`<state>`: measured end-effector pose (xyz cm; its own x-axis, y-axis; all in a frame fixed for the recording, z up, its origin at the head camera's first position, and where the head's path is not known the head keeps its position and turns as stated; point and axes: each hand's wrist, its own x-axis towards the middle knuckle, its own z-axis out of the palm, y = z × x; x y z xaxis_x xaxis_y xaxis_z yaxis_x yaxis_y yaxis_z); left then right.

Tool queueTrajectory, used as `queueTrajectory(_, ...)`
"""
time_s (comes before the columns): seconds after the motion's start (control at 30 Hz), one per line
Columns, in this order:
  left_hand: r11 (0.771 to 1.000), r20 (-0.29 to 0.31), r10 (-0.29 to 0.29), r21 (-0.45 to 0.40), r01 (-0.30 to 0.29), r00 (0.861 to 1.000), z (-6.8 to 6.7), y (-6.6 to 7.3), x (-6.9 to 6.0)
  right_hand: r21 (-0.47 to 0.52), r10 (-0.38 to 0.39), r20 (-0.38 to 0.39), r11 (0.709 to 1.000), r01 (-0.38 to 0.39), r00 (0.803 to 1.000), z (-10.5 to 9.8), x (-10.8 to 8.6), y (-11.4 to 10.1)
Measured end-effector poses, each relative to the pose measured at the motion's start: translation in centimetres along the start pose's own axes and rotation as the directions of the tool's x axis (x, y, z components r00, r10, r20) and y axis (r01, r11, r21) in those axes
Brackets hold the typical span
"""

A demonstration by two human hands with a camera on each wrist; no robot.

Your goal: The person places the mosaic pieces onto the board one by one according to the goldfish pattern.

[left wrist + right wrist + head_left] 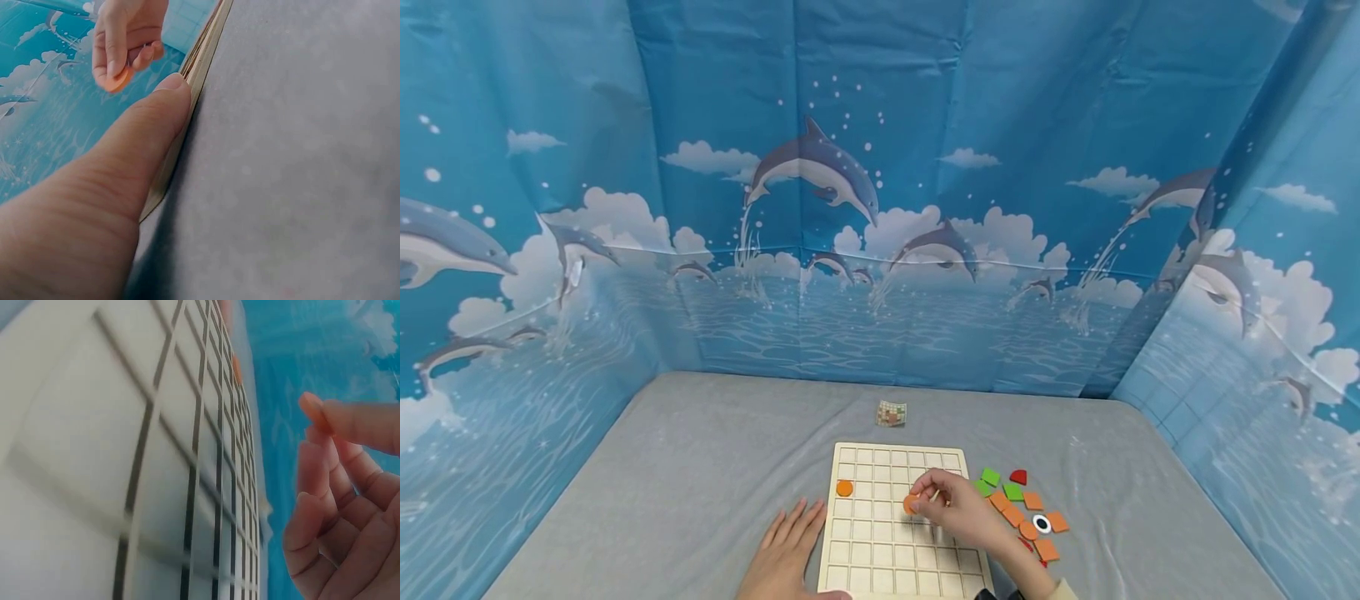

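A pale wooden grid board (880,533) lies on the grey-covered table. Above its middle my right hand (951,504) pinches an orange round disc (912,504) between thumb and fingertip; the right wrist view shows that disc (315,411) held apart from the board. My left hand (786,550) lies spread with straight fingers on the cloth along the board's left side. In the left wrist view its thumb (147,119) touches the board's edge (203,62). Another orange disc (845,488) sits in a cell near the board's left edge.
Right of the board lie loose pieces: orange squares (1058,522), green pieces (990,477), a red quarter-round piece (1018,477) and a white disc with a black ring (1042,524). A small patterned card (891,413) lies beyond the board. A dolphin-print curtain (865,333) surrounds the table.
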<state>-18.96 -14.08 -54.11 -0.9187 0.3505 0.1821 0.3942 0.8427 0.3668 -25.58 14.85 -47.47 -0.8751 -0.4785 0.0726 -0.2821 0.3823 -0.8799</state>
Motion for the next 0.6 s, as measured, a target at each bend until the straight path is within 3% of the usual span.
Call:
queueTrajectory(0.23,1.000,0.013,-0.015,0.025,0.015,1.000,-0.1,0.2,0.0,-0.010,-0.030,0.044,0.999,0.031,0.999,2.2,0.4,-2.9)
queueTrajectory(0.43,1.000,0.013,-0.015,0.024,0.015,1.000,0.0,0.0,0.0,-0.001,-0.031,0.085,1.000,0.032,0.996,3.9,1.9,-1.1)
queueTrajectory(0.6,0.999,-0.034,0.007,0.044,-0.006,0.999,0.2,0.0,-0.1,0.022,-0.042,0.118,0.999,0.040,0.992,4.9,2.3,-1.3)
